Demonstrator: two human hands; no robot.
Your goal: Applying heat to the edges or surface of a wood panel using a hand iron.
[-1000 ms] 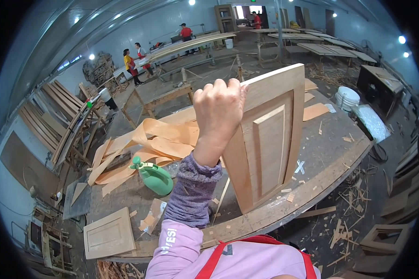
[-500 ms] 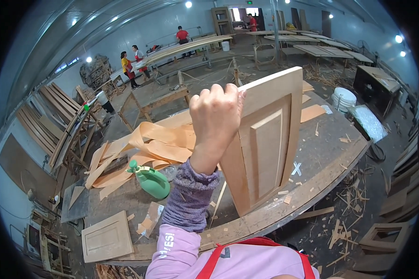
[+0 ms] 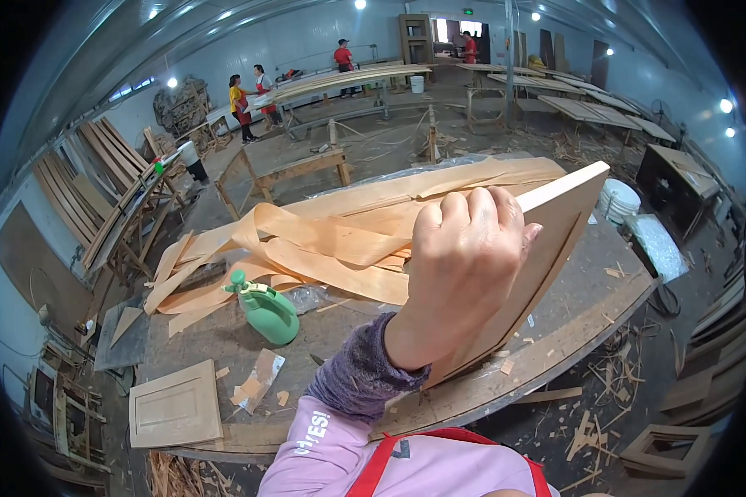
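My left hand [image 3: 468, 265] is closed over the top edge of a pale wooden cabinet door panel [image 3: 555, 236] with a recessed frame. The panel stands tilted on its lower edge on the workbench [image 3: 348, 331], and my hand and forearm cover part of it. To the left of my forearm is a green spray bottle [image 3: 269, 316]. Behind the bottle, long curling strips of thin orange-tan veneer [image 3: 331, 236] lie heaped. A smaller wooden panel [image 3: 176, 404] rests flat at the bench's near left corner. My right hand does not show.
Wood scraps [image 3: 613, 364] litter the floor right of the bench. White buckets [image 3: 617, 199] and a dark cabinet [image 3: 678, 186] stand beyond its right end. Boards [image 3: 112, 166] lean along the left wall. Several people work farther back near long tables [image 3: 348, 83].
My left hand has moved right and nearer with the panel, which now leans over and shows less of its face. The view has shifted, and more veneer strips show behind it.
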